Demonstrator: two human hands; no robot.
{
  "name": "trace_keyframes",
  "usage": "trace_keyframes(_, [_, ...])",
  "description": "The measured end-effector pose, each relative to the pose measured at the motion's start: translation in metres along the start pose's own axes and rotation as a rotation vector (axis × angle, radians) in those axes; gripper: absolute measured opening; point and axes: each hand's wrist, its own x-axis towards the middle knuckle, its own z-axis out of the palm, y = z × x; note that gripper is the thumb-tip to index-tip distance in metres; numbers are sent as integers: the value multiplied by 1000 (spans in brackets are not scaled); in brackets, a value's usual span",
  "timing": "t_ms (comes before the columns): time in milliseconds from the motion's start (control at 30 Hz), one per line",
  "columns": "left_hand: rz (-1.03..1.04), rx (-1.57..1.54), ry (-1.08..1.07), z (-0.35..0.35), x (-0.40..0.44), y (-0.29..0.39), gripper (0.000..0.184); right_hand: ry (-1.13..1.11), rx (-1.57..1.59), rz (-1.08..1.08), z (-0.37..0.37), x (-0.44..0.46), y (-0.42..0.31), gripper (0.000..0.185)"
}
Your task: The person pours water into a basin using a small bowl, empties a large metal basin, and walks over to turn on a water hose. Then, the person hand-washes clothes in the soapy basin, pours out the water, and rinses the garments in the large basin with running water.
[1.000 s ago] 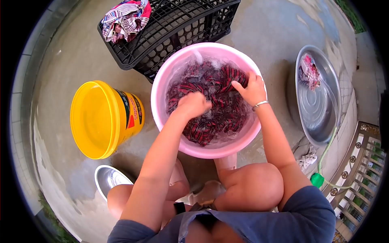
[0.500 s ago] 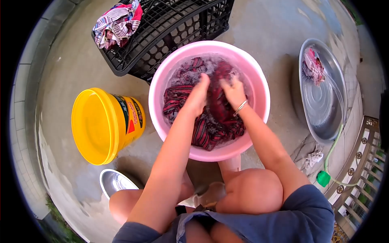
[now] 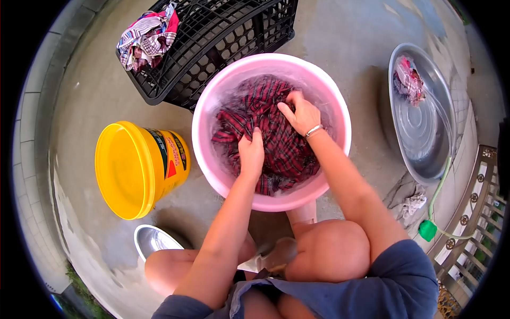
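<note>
A pink basin (image 3: pixel 204 109) between my feet and the crate holds water and a dark red and black plaid cloth (image 3: pixel 281 149). The cloth lies bunched and wet, spread over most of the basin. My left hand (image 3: pixel 251 152) is closed on its near left part, thumb on top, with the other fingers partly hidden in the folds. On the cloth's upper right side, my right hand (image 3: pixel 302 112) grips an edge with curled fingers. A bracelet (image 3: pixel 314 130) circles my right wrist.
A black plastic crate (image 3: pixel 212 56) with crumpled cloths (image 3: pixel 149 40) on it stands behind the basin. On the left are a yellow bucket (image 3: pixel 143 170) and a small metal bowl (image 3: pixel 154 239). At right, a metal tub (image 3: pixel 422 143) holds a cloth (image 3: pixel 409 80) and a hose (image 3: pixel 438 194).
The cloth has spread out and shifted in the basin, its plaid now showing more. My left hand has moved down toward me; my right hand stays near the upper right.
</note>
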Motion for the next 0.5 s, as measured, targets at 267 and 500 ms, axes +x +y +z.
trace_keyframes(267, [-66, 1413, -529, -12, 27, 59, 45, -351, -395, 24, 1, -22, 32, 50])
trace_keyframes(500, [404, 189, -714, 38, 45, 78, 45, -145, 488, -247, -76, -35, -61, 25])
